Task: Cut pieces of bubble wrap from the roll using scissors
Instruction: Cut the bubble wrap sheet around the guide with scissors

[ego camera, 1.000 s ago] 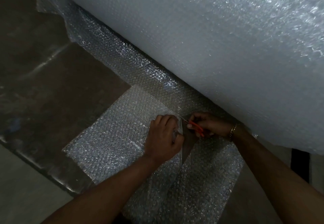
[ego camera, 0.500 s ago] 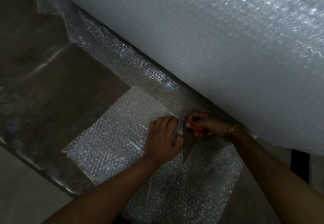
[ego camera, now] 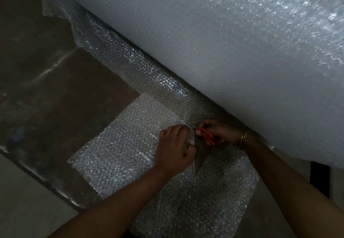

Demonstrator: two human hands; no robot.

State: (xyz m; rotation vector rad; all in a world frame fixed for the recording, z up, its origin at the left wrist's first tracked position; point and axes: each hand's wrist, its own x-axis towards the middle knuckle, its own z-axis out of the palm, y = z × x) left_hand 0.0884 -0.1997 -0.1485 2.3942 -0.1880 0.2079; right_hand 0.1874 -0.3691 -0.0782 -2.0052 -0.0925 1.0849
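Head view looks down on your two hands, close together at the foot of the big roll [ego camera: 223, 51] of bubble wrap, which fills the upper right of the picture. From under the roll a sheet [ego camera: 130, 66] of bubble wrap lies flat on the dark surface [ego camera: 55, 98] and reaches toward you.

Your right hand [ego camera: 221, 131] holds the scissors [ego camera: 205, 135]. Your fingers are curled through and round the orange handles, and the thin blades point up and to the left, into the sheet near the roll. The blades are too small to tell whether they stand apart or together.

Your left hand [ego camera: 175, 150] lies knuckles up just left of the scissors, its fingers curled and pinching the cut edge of the sheet against the thumb.

Below the two hands a narrow wedge-shaped gap [ego camera: 202, 154] runs toward you, with the dark surface showing through it. It splits the sheet into a flap [ego camera: 121, 150] on the left and a part on the right that lies beside your right forearm.

A gold-coloured bracelet [ego camera: 243, 137] sits on your right wrist. At lower left the dark surface ends at a pale floor [ego camera: 22, 200].
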